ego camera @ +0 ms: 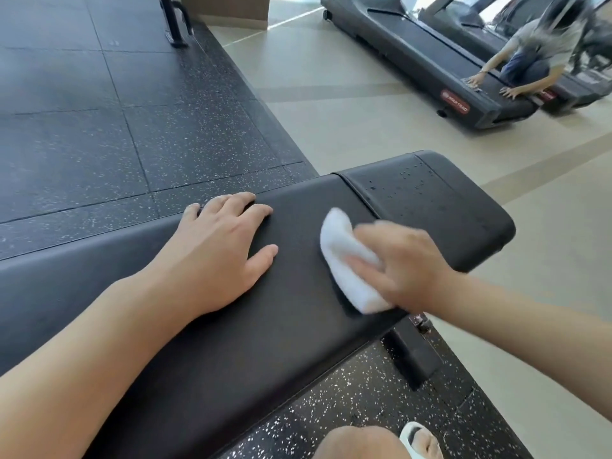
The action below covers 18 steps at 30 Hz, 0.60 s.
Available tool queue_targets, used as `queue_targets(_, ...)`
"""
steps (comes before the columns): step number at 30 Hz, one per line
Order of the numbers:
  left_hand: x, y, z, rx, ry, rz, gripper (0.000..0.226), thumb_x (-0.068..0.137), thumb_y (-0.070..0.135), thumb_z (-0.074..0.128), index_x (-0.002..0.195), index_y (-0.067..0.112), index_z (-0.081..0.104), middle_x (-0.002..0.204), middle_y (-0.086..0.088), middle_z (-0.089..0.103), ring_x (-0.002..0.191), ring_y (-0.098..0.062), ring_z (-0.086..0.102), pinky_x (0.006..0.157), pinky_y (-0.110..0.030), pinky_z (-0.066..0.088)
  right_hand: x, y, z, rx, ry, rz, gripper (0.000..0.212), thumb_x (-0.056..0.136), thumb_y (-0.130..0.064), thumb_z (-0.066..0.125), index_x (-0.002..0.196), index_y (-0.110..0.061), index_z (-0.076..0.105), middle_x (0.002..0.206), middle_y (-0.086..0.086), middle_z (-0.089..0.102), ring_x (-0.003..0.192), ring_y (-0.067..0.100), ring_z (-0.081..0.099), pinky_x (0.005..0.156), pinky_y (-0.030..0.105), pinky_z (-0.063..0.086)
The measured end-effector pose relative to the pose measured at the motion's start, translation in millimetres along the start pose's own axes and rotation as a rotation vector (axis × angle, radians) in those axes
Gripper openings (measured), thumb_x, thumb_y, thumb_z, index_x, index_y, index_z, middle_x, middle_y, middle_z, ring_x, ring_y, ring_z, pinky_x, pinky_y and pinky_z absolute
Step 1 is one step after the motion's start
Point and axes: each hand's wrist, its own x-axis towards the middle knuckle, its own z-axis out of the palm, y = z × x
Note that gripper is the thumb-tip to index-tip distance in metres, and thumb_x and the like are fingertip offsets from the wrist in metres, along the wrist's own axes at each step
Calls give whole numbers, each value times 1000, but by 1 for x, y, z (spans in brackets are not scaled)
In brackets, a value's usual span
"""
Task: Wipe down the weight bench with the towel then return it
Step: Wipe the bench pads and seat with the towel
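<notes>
Two hands are on the bench, and only one has work in it. The right hand [407,263] has its fingers [362,260] curled over a folded white towel [347,260], thumb side toward the person, pressing the cloth flat onto the black pad; the hand is blurred, so exactly how the fingertips grip I cannot tell, but the towel is plainly bunched under and ahead of them, sticking out toward the left hand. The left hand [222,250] lies flat with fingers spread and straight, holding nothing, braced on the long pad near its far edge, a little apart from the towel. The bench [231,342] runs its long axis from lower left to upper right across the view, and the towel sits close to the seam where the long pad meets the shorter end pad [457,207]. That end pad lies just beyond the right hand's knuckles, up and to the right, and it carries scattered water droplets [410,180] that look unwiped. My judgement is that the next stroke turns on this: the wet patch is on the far side of the seam from the towel, nearer the right hand than the left, so the towel should travel along the bench's length toward that end. Beyond, another person [536,51] crouches at a treadmill [430,58].
</notes>
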Motion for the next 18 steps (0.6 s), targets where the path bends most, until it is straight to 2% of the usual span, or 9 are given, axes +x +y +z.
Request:
queue_targets(3,1,-1,1,4,14,7,82,83,73,17,153,35,39,166,6,31,152,-22,29,123,-50,25,75,20,25,-41,107,107,18,100,-44,50,100,-26,53,71,1,62,70,34,57,81,45,37)
queue_targets(5,1,-2,2,3,18,10,86,80,75,14,152,36,39,164,7,32,150,-22,31,122,-49,27,117,20,39,-65,134,203,31,102,-45,49,117,-19,56,86,9,72,85,39,65,80,42,36)
queue_targets(6,1,-2,1,2,20,10,86,79,75,14,152,36,40,164,8,33,150,-22,32,121,-49,27,130,16,43,-58,135,228,33,102,-45,50,118,-17,55,91,10,72,88,40,65,77,41,35)
queue_targets(9,1,-2,2,3,20,17,85,80,75,15,152,36,40,164,8,33,151,-22,31,122,-50,28,122,0,40,14,141,166,29,100,-43,54,112,-16,55,87,2,65,85,36,62,69,37,32)
queue_targets(12,0,-3,2,1,29,22,84,81,74,14,152,37,40,164,9,33,151,-20,31,122,-49,28,73,-15,25,103,104,15,22,96,-41,59,99,-19,55,82,-9,51,80,25,54,68,38,36)
queue_targets(16,1,-5,3,7,35,22,84,80,75,11,153,40,35,166,11,29,152,-17,27,123,-47,26,56,-17,9,116,-37,-142,26,95,-45,65,98,-19,60,90,-8,50,78,14,46,68,35,39)
queue_targets(18,1,-6,5,5,43,20,84,80,75,10,153,40,33,166,11,28,153,-15,25,124,-45,25,65,-13,12,172,-17,-139,29,93,-45,68,93,-17,62,90,-8,51,77,13,47,68,36,42)
